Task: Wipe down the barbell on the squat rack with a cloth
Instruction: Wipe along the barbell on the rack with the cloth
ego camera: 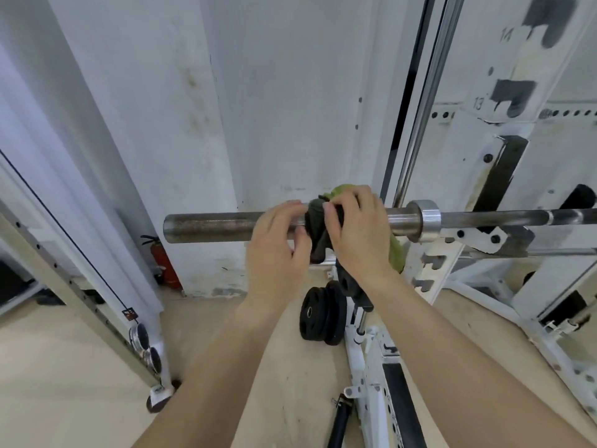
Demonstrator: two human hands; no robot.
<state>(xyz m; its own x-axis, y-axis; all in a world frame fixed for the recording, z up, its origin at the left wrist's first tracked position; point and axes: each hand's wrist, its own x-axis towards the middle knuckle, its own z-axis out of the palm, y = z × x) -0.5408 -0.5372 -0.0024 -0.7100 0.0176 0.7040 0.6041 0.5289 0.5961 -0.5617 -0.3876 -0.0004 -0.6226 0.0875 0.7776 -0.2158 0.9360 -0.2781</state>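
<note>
Cloth (pixel 318 231), dark and green, is wrapped round the barbell (pixel 219 227) on the rack (pixel 468 239), just left of the collar (pixel 423 221). Wiping looks barely begun: the speckled outer end and the shaft beyond the collar probably remain. Right hand (pixel 355 231) clasps the cloth over the bar from above. Left hand (pixel 277 240) curls round the bare bar beside it, thumb beneath. Both forearms reach forward.

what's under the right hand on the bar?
A cloth, dark and green, wrapped over the barbell; its green end hangs below the right hand. The left hand grips the barbell beside it. The steel under the cloth is covered.
</note>
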